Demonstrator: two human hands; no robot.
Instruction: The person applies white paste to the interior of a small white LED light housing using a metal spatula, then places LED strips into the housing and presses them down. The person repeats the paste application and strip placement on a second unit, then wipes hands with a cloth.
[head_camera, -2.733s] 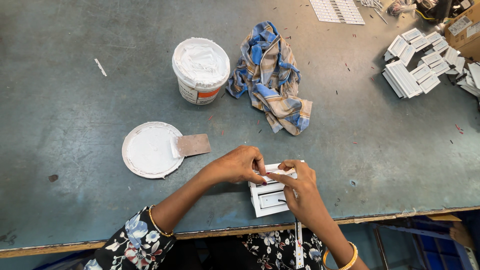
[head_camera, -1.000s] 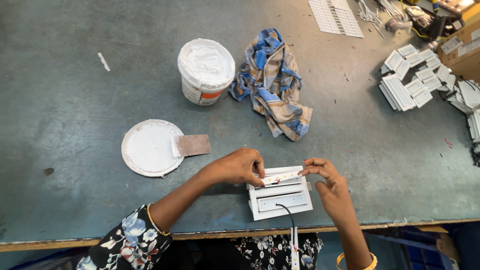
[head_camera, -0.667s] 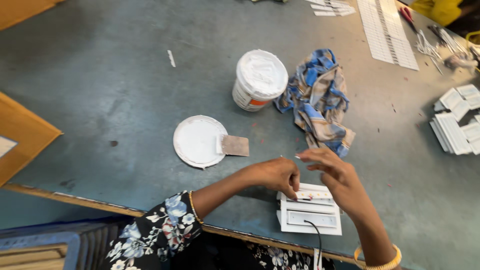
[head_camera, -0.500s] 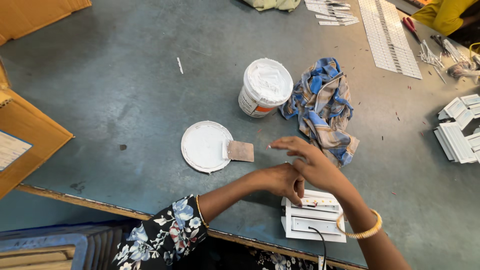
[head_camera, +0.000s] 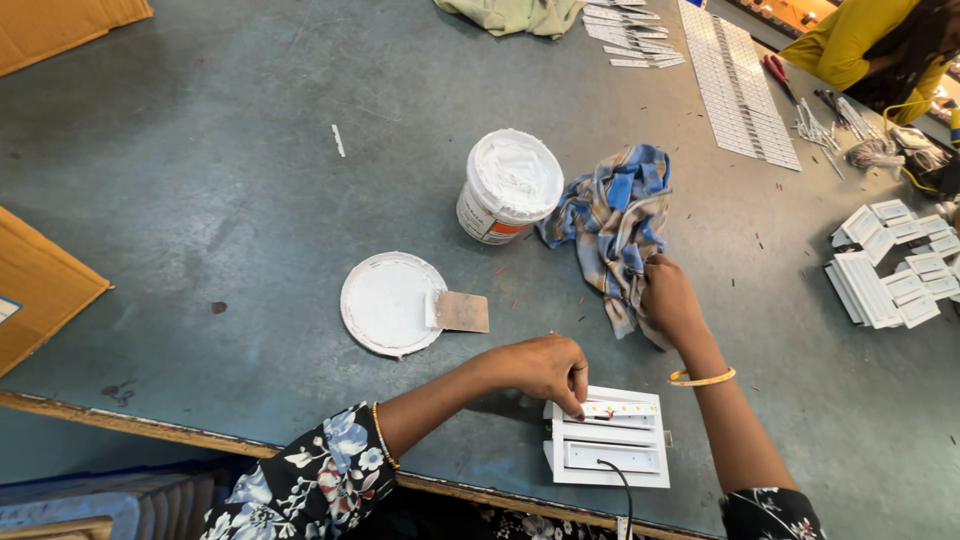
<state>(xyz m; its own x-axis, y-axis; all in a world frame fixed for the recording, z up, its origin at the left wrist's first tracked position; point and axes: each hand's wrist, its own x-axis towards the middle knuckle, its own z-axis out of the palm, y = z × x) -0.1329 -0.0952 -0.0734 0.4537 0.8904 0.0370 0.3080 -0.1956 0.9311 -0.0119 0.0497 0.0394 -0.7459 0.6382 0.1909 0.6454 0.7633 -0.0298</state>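
- We press our left hand (head_camera: 545, 368) down on the top left corner of a white frame (head_camera: 610, 448). The fingers are curled and close together, and the fingertips (head_camera: 578, 408) touch a thin light strip (head_camera: 620, 409) lying in the frame's top slot.
- The white frame lies flat near the front edge of the grey-green table (head_camera: 200, 180), right in front of us. A black wire (head_camera: 622, 487) runs from it toward us.
- Our right hand (head_camera: 668, 298) is closed on the lower end of a blue checked cloth (head_camera: 615, 225). The fingers are bunched in the cloth. A gold bangle (head_camera: 702, 378) sits on that wrist.
- The cloth lies crumpled just beside a white tub (head_camera: 509, 186) full of white paste.
- The round white lid (head_camera: 385, 303) lies flat, left of the cloth. A small brown card (head_camera: 462, 312) rests partly on its right edge.
- Stacks of white frames (head_camera: 885, 275) sit well apart, at the right edge.
- Another person in a yellow sleeve (head_camera: 860, 40) is at the far corner.
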